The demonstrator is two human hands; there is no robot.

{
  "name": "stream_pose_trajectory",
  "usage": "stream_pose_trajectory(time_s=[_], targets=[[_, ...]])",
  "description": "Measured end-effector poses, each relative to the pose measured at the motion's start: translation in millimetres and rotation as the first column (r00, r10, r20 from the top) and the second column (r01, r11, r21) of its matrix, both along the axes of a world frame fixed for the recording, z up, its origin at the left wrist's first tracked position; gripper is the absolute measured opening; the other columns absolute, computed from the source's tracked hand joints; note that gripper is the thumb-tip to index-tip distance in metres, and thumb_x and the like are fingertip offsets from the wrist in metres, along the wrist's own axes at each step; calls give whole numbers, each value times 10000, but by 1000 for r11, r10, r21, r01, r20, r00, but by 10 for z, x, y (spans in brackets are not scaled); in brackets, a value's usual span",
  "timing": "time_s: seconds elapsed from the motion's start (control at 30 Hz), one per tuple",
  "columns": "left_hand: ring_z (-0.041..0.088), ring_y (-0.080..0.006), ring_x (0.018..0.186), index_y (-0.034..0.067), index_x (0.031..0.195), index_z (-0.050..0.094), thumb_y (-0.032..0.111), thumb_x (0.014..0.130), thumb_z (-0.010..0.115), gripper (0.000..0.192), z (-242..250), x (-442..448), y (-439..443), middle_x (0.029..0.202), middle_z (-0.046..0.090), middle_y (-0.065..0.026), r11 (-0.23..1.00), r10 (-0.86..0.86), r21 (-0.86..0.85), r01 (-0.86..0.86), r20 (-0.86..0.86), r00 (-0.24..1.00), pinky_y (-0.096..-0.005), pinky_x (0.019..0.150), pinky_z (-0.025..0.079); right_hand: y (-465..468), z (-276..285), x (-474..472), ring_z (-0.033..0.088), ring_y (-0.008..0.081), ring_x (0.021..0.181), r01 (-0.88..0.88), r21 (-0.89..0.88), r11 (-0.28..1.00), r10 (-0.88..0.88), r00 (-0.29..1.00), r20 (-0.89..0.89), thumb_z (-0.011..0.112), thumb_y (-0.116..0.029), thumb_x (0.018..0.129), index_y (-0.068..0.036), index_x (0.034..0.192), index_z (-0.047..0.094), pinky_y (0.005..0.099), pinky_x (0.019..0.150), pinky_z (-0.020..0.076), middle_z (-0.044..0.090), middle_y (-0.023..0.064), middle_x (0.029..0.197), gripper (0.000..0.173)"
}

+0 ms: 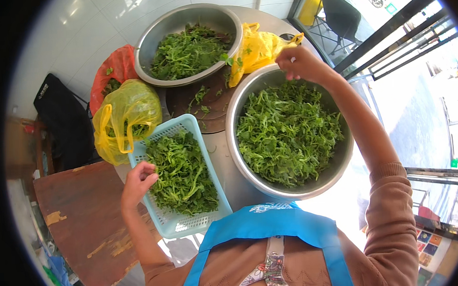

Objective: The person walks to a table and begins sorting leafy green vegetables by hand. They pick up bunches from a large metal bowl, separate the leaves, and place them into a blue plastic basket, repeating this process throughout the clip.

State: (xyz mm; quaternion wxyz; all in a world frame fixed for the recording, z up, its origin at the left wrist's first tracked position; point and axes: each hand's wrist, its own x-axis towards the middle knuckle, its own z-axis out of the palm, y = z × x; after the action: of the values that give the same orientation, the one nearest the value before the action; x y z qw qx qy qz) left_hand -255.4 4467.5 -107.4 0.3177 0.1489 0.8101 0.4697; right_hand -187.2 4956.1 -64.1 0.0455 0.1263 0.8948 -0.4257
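Observation:
My left hand [139,182] is at the left edge of a light-blue plastic basket [208,152] filled with leafy greens [182,176]; its thumb and fingertips come together beside the leaves, and whether a bit of stem is between them is unclear. Over the upper rim of a large steel bowl [233,142] hangs my right hand [296,63], fingers curled, with nothing plainly visible in it. That bowl holds a big heap of leafy greens [288,134]. A second steel bowl [141,62] further back contains more greens [189,52].
A yellow plastic bag [262,46] lies between the two bowls. Left of the basket stand a yellow bag [141,101] of greens and a red bag [118,65]. Loose leaves lie on the round brown centre [211,105] of the table. A worn wooden board [85,212] is at lower left.

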Motion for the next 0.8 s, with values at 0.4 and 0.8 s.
stream_pose_trajectory(time_s=[0.4, 0.8], targets=[[562, -154, 640, -9, 1003, 600, 127, 793, 612, 251, 561, -57, 488, 726, 583, -94, 954, -61, -291, -68, -412, 909, -283, 613, 452, -337, -1033, 1351, 581, 246, 769, -18, 69, 997, 33, 976, -216, 643, -136, 756, -70, 889, 608, 338, 680, 462, 578, 69, 813, 153], [577, -356, 860, 54, 1113, 532, 180, 744, 654, 409, -172, 496, 2460, 968, 532, -180, 831, -462, -12, 556, -572, 678, -415, 750, 475, 502, -859, 1925, 515, 104, 680, 255, 63, 965, -250, 965, -82, 635, -79, 761, -13, 795, 566, 248, 620, 432, 534, 16, 710, 101]])
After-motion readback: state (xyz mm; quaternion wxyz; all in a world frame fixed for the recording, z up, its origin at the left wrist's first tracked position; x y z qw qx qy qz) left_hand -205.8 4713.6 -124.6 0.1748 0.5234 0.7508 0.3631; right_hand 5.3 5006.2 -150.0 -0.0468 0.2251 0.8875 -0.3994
